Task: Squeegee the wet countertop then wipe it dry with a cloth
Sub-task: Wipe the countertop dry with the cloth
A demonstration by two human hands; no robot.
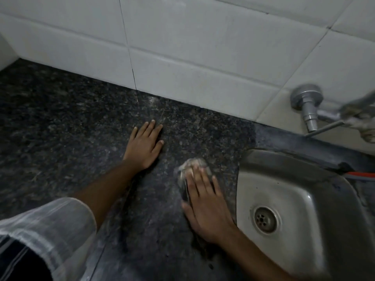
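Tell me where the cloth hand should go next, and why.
Probably slide the right hand, pressing the crumpled pale cloth flat, toward the white tiled wall: the dark speckled stone countertop ahead looks unwiped, and the left hand rests clear.

Your right hand [205,201] presses a cloth [191,165] flat on the dark countertop [60,122], just left of the sink [304,199]; your left hand [145,144] rests flat farther back.

Pale crumpled cloth [191,166] on dark speckled granite countertop [71,122], just beside the sink.
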